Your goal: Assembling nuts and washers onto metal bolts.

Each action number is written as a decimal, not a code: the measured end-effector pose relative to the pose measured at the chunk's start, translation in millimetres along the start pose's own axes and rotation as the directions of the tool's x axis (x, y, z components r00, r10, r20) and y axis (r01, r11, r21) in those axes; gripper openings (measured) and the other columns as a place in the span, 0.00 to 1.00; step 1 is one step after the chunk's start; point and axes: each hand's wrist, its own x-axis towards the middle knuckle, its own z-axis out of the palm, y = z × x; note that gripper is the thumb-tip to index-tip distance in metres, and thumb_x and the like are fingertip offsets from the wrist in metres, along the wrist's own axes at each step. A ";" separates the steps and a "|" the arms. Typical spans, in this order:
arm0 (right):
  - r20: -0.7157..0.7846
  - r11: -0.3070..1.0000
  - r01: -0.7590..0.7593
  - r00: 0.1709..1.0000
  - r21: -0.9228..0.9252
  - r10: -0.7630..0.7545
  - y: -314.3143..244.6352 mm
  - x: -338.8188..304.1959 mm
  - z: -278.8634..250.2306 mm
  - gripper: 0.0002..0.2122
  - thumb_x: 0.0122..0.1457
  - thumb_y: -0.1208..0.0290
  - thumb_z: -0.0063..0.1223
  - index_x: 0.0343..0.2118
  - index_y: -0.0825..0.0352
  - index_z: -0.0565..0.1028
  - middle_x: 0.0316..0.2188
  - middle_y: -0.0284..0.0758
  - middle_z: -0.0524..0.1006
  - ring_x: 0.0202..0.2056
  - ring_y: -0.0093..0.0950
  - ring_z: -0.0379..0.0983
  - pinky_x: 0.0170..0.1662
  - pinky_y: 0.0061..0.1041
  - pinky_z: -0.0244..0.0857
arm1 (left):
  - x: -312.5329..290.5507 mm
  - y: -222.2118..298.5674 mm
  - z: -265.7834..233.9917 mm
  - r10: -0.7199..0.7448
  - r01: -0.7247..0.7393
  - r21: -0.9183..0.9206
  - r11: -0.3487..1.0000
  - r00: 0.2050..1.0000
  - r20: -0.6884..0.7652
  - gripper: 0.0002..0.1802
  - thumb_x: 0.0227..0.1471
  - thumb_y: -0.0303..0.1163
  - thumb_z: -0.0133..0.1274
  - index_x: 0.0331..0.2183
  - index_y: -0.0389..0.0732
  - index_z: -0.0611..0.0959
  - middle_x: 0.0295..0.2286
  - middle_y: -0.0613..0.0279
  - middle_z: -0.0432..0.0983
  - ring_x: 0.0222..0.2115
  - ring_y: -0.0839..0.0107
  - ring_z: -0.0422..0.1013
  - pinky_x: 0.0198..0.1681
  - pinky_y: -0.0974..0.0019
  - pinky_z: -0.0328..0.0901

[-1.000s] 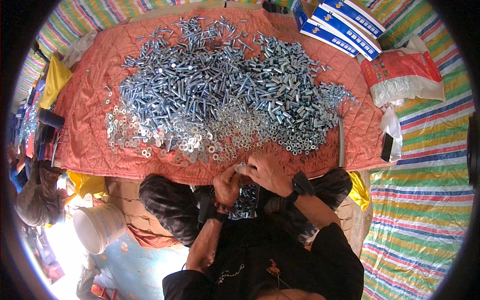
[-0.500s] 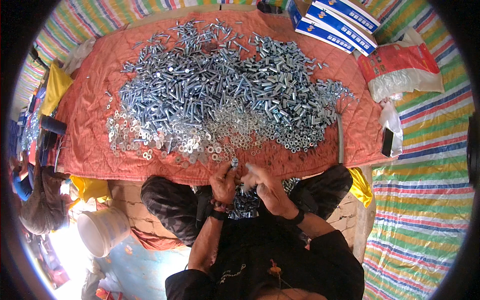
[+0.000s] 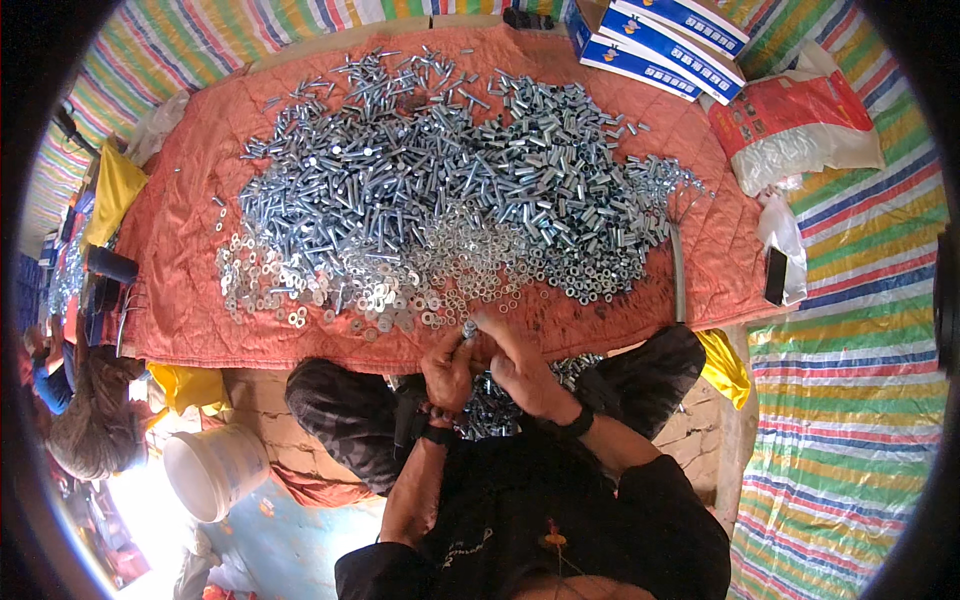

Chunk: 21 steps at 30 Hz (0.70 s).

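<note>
My left hand [image 3: 447, 370] is closed, thumb and fingers pinching a small silver bolt [image 3: 469, 329] upright at the near edge of the red quilted cloth [image 3: 590, 335]. A nut or washer seems to be on its top end, too small to make out. Beside it, my right hand [image 3: 522, 372] has its forefinger stretched to the bolt's top, slightly blurred. The other right fingers are partly hidden. Just beyond my hands lie loose flat washers [image 3: 388, 290], thin ring washers [image 3: 470, 258] and hex nuts [image 3: 597, 286]. Farther back are heaps of bolts [image 3: 350, 185] and metal sleeves [image 3: 560, 150].
More metal pieces [image 3: 487, 408] lie in a pile between my legs. Blue-white boxes [image 3: 660, 55], a red-white sack [image 3: 800, 130] and a phone [image 3: 775, 277] are at the right. A white bucket [image 3: 212, 475] stands at the lower left, near another person [image 3: 95, 420].
My right hand has moved left, bringing its forefinger from beside the bolt onto its top. My left hand keeps its pinch on the bolt. The view has shifted slightly.
</note>
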 end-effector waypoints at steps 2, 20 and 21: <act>0.129 0.925 -0.172 0.982 0.338 0.136 -14.1 -7.4 -4.7 0.33 0.69 0.45 0.37 0.63 0.72 0.61 0.50 0.44 0.75 0.53 0.35 0.71 0.60 0.36 0.58 | 2.2 -13.4 -10.3 -0.009 0.010 0.013 1.000 1.000 -0.019 0.11 0.60 0.23 0.51 0.43 0.35 0.83 0.25 0.65 0.78 0.22 0.81 0.71 0.24 0.73 0.67; -0.292 0.942 -0.223 0.945 -0.249 0.147 68.6 49.5 -54.6 0.10 0.64 0.70 0.55 0.44 0.69 0.79 0.35 0.38 0.80 0.32 0.28 0.78 0.35 0.28 0.72 | 16.3 4.1 -39.4 0.009 -0.105 0.426 0.899 0.975 0.221 0.13 0.54 0.23 0.59 0.42 0.32 0.84 0.28 0.56 0.83 0.24 0.72 0.77 0.27 0.67 0.71; -0.321 0.940 -0.175 0.944 -0.294 0.075 76.8 56.0 -61.5 0.09 0.63 0.70 0.55 0.43 0.69 0.79 0.34 0.40 0.79 0.32 0.30 0.77 0.35 0.30 0.71 | 30.1 1.4 -49.5 0.090 -0.169 0.498 0.851 0.980 0.180 0.13 0.53 0.23 0.59 0.42 0.32 0.84 0.29 0.54 0.83 0.25 0.69 0.78 0.28 0.67 0.72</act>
